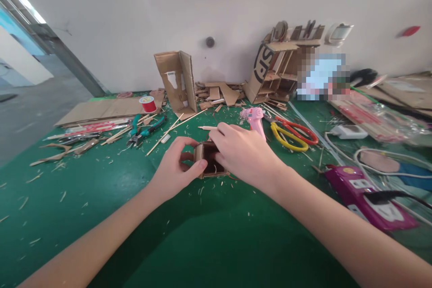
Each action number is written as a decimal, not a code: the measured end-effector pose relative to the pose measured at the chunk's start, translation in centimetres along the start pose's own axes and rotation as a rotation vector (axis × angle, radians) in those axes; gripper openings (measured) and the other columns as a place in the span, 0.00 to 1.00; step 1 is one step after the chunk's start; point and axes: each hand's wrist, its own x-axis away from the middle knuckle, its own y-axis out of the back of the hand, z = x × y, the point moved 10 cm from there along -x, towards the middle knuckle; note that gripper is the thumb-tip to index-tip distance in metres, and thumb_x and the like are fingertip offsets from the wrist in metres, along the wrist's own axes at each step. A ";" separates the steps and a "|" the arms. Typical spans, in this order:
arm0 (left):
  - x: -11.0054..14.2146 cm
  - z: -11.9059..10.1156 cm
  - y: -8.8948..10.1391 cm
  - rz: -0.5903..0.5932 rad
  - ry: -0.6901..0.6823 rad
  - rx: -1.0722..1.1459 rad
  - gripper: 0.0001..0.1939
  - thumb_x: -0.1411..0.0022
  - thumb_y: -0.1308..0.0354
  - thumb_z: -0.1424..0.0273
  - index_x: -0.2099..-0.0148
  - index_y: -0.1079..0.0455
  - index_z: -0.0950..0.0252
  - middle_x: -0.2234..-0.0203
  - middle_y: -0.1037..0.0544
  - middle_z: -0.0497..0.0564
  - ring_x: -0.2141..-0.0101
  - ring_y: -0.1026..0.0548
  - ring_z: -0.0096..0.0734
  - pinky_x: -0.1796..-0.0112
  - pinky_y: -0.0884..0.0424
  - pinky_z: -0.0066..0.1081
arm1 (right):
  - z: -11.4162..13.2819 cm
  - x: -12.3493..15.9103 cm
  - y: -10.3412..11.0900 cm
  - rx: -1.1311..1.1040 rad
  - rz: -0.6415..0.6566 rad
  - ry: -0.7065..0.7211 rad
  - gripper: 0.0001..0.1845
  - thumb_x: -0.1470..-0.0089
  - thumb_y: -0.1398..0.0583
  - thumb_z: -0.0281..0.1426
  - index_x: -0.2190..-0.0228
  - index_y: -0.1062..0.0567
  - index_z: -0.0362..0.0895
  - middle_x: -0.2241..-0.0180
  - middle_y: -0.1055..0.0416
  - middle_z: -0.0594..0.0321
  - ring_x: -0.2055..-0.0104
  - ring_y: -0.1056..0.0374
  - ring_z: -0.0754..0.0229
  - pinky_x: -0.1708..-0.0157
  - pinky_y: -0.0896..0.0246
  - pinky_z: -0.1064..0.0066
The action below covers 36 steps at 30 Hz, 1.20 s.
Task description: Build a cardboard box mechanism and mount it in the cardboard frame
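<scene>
A small open-topped cardboard box stands in front of me on the green table. My left hand grips its left side, the thumb on the near edge and the fingers curled round the far side. My right hand is bent over the box's right side, with its fingers curled and partly down in the opening. Whatever those fingertips hold is hidden. A pale pointed stick shows just beyond the right knuckles; whether it touches the hand I cannot tell. Behind that hand lies a pink glue gun.
Yellow-and-orange-handled scissors and a purple power strip with cables lie to the right. Pliers, a red thread spool and thin sticks are to the left. An upright cardboard piece and a cardboard shelf stand by the wall.
</scene>
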 end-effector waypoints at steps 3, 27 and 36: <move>0.1 -0.2 -0.1 0.012 -0.002 -0.021 0.21 0.43 0.38 0.55 0.54 0.39 0.61 0.55 0.36 0.53 0.65 0.25 0.33 0.78 0.24 0.28 | 0.1 -0.1 -0.1 0.043 -0.013 -0.003 0.08 0.47 0.46 0.18 0.67 0.29 0.40 0.67 0.28 0.60 0.68 0.30 0.58 0.71 0.52 0.66; 0.2 -0.6 -0.1 0.013 -0.028 -0.086 0.21 0.42 0.38 0.56 0.54 0.39 0.61 0.55 0.36 0.54 0.64 0.25 0.33 0.77 0.23 0.29 | 0.1 -0.1 -0.5 0.042 0.049 -0.026 0.09 0.45 0.46 0.20 0.67 0.27 0.39 0.66 0.28 0.58 0.68 0.29 0.57 0.75 0.56 0.68; 0.0 -0.3 0.0 0.019 -0.020 -0.090 0.22 0.43 0.39 0.55 0.53 0.38 0.61 0.55 0.33 0.55 0.63 0.24 0.36 0.75 0.23 0.32 | -0.4 -0.1 0.0 -0.068 0.049 -0.016 0.12 0.44 0.40 0.37 0.66 0.24 0.41 0.64 0.26 0.59 0.65 0.28 0.55 0.78 0.57 0.67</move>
